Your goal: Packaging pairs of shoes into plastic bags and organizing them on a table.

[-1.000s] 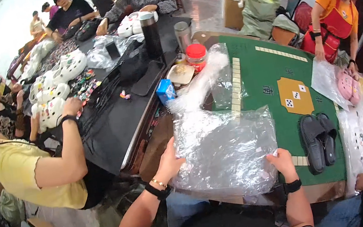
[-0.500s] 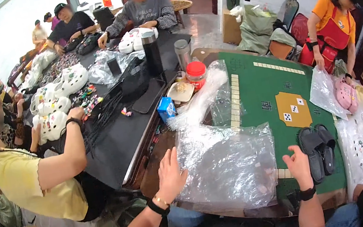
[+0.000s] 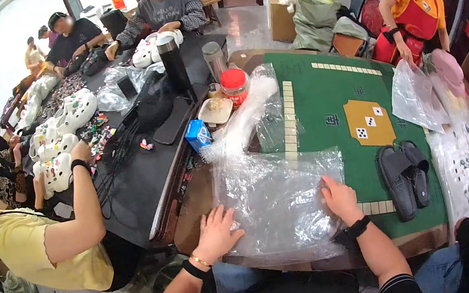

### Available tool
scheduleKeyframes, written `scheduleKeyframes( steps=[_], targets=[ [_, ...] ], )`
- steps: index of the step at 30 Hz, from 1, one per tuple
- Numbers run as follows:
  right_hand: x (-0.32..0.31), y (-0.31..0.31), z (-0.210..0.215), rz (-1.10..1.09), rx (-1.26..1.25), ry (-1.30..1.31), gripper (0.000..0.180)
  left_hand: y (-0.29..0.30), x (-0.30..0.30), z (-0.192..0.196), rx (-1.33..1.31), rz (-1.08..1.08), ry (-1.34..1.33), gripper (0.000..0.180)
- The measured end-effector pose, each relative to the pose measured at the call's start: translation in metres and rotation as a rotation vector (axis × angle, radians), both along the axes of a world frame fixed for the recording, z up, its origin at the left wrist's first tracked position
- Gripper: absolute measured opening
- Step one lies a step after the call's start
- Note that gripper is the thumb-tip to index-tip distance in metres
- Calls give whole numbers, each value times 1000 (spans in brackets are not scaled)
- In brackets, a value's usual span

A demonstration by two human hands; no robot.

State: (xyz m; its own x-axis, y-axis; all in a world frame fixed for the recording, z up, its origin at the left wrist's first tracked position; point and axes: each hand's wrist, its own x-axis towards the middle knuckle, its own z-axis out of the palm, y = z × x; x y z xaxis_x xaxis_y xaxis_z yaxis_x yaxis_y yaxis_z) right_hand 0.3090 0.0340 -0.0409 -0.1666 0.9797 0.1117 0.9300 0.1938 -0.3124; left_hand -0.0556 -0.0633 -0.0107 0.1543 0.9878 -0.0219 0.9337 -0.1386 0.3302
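A large clear plastic bag (image 3: 276,202) lies flat at the near end of the green table. My left hand (image 3: 218,232) rests at the bag's left edge, palm down with its fingers spread. At the opposite edge is my right hand (image 3: 340,198), thumb and index finger apart and touching the plastic; its other fingers are partly hidden. To the right of this hand sits a pair of black slippers (image 3: 402,179). Beyond the first bag, a bundle of clear plastic bags (image 3: 250,112) extends toward the far side.
A red-lidded jar (image 3: 234,85), a small tray (image 3: 216,112) and a blue pack (image 3: 198,134) stand left of the bundle. White clogs (image 3: 57,171) lie on the black table (image 3: 130,196). Several people work around. At right, a person in a red apron (image 3: 412,33) holds a plastic bag.
Both my hands have come down onto the bag; the right one has moved left, away from the slippers. The pink clog at right has given way to a pink shape beside the co-worker's bag.
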Motion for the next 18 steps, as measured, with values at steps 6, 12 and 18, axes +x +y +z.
scheduleKeyframes(
  steps=[6, 12, 18],
  targets=[
    [2, -1, 4, 10, -7, -24, 40, 28, 16, 67, 41, -140, -43, 63],
    [1, -1, -1, 21, 22, 25, 41, 90, 12, 77, 55, -233, -86, 58],
    [3, -2, 14, -5, -25, 22, 38, 189, 24, 53, 257, -27, -197, 33]
  ],
)
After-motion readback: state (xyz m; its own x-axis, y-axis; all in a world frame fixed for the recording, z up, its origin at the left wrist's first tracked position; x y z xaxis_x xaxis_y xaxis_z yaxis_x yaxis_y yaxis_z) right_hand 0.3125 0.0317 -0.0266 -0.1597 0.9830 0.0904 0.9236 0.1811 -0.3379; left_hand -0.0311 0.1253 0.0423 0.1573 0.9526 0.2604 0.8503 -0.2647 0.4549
